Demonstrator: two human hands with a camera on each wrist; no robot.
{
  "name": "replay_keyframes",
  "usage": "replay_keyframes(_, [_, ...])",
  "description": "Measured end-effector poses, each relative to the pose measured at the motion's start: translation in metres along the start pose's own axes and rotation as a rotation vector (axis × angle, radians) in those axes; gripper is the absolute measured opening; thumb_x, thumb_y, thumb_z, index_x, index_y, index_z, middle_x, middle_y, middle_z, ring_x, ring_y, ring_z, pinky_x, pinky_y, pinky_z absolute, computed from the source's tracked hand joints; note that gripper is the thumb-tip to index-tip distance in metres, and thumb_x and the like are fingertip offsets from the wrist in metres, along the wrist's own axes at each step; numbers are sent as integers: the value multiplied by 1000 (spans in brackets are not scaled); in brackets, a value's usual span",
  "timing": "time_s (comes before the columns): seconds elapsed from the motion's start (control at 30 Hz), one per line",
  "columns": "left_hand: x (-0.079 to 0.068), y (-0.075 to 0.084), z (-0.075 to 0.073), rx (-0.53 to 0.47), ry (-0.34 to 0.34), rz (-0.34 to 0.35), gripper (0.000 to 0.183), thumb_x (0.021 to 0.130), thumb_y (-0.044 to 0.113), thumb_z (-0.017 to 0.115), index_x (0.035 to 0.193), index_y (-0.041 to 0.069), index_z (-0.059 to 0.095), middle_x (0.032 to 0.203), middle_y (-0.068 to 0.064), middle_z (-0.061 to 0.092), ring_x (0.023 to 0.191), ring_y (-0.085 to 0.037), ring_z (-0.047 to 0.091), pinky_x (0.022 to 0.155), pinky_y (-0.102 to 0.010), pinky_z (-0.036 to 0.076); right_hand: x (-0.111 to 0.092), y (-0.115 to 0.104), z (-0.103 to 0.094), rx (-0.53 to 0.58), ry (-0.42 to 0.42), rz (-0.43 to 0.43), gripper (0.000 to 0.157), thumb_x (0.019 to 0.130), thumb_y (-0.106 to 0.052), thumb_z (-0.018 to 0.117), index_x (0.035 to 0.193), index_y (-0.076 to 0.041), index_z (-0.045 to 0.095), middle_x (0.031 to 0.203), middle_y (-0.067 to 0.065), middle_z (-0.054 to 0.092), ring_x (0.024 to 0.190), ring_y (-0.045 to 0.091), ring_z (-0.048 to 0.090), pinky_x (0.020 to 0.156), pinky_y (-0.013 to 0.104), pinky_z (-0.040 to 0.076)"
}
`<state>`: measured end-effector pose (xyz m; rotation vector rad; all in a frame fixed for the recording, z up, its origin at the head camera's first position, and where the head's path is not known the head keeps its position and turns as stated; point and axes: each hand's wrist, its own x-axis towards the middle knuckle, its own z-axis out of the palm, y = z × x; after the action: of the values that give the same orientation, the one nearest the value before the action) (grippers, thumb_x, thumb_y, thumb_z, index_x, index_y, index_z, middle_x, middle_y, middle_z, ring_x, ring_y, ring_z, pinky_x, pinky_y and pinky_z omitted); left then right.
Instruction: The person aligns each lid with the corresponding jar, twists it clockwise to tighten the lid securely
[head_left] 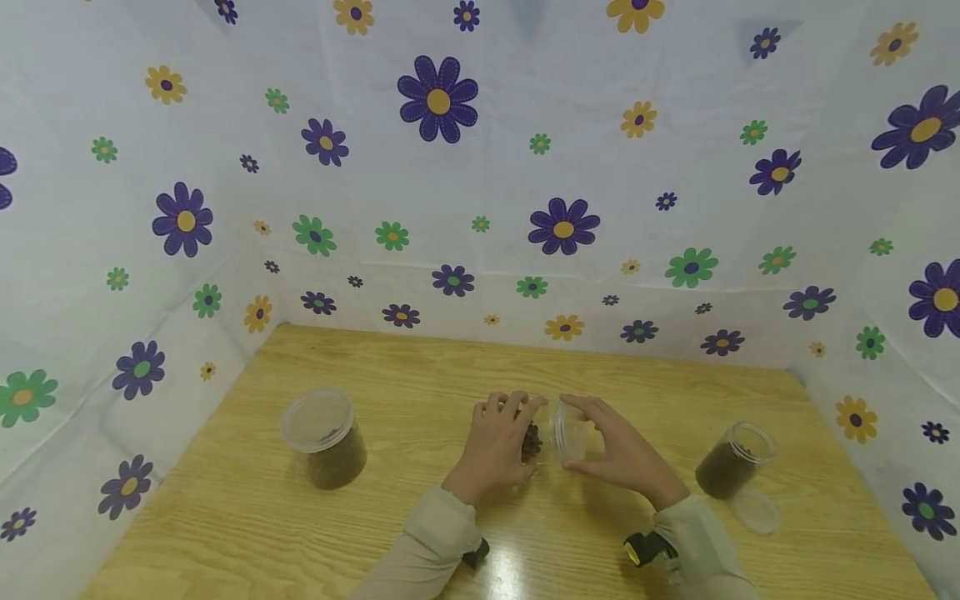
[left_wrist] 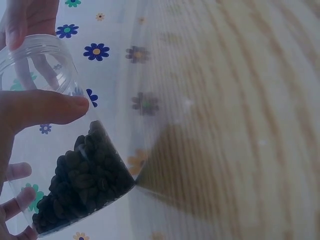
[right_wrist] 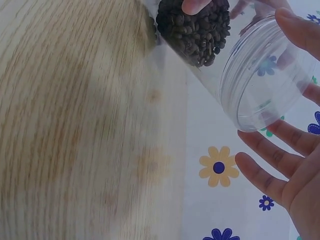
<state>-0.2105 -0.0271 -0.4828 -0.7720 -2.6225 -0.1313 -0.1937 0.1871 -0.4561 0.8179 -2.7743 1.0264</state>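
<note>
My left hand (head_left: 495,442) grips the body of a clear plastic jar (right_wrist: 210,85), its thumb and fingers spread round the wall. Dark brown beans (left_wrist: 85,175), which look like coffee beans, lie heaped at the base end. The jar is tilted well over, its threaded mouth (head_left: 566,433) facing right. At that mouth, my right hand (head_left: 618,450) has its thumb on one side of the rim and its fingers on the other. In the right wrist view, no lid can be made out on the jar.
At left on the wooden table (head_left: 420,375) stands a lidded jar (head_left: 335,458) with dark contents. To the right, a second dark-filled jar (head_left: 726,468) stands uncovered, a translucent lid (head_left: 755,511) beside it. Flower-printed white sheeting (head_left: 495,183) encloses the back and sides.
</note>
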Motion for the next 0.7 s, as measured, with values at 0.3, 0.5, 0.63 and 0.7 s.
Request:
replay_keyframes(0.3, [-1,0,2,-11,16,6,94,56,51,84,133,27,37,122,0,48,106,-24,48,78,-41,45,-1,-1,1,7,12,26,83,72,-26,81,142,-18,38,136,8,50,112,34,56,88,52,48])
replay_keyframes(0.5, [0,-1,4,-28,24,7,94,56,51,84,134,26,37,122,-1,48,106,-25,48,79,-41,44,0,-2,1,8,15,34,81,74,-27,80,143,-20,37,136,9,49,111,33,56,88,52,48])
replay_keyframes(0.63, [0,-1,5,-29,19,4,94,56,51,83,134,26,37,123,-1,47,107,-25,48,79,-41,45,0,-2,2,17,14,34,79,76,-29,78,143,-18,37,136,10,49,110,33,56,87,51,48])
replay_keyframes(0.7, [0,-1,5,-27,17,3,94,57,51,83,134,26,37,123,-1,47,107,-25,48,79,-41,45,0,-3,2,26,15,37,79,76,-30,78,143,-17,37,135,10,49,110,33,56,87,51,48])
